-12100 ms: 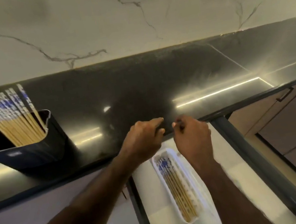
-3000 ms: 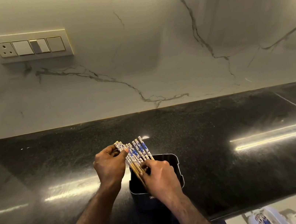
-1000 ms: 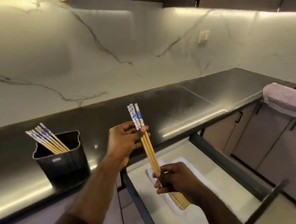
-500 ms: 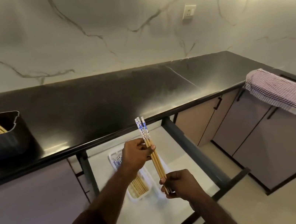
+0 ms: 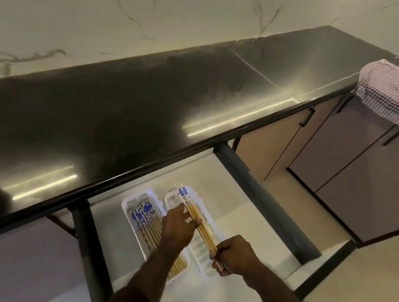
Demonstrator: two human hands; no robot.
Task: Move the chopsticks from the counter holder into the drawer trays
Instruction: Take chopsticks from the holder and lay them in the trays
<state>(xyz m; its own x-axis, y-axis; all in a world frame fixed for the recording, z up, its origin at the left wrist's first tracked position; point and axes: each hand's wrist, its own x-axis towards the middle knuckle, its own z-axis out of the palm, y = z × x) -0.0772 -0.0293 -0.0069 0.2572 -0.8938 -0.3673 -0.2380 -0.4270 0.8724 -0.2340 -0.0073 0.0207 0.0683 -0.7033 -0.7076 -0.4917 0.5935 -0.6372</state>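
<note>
A small bundle of wooden chopsticks (image 5: 195, 214) with blue-and-white tops is gripped by both hands just above the open drawer. My left hand (image 5: 179, 226) pinches it near the upper half, and my right hand (image 5: 231, 254) holds the lower tips. Below the bundle lies the right white tray (image 5: 172, 198), whose visible part holds no chopsticks. The left white tray (image 5: 127, 209) beside it holds several chopsticks. The counter holder is out of view.
The black counter (image 5: 135, 114) runs across above the drawer, its front edge overhanging the trays' far ends. Dark drawer rails (image 5: 258, 199) flank the white drawer floor. A striped towel (image 5: 398, 93) hangs over the counter edge at right, above closed cabinet doors.
The bundle and both hands have come down lower over the drawer, toward the right tray. The view has tipped downward, and the black holder has left the frame.
</note>
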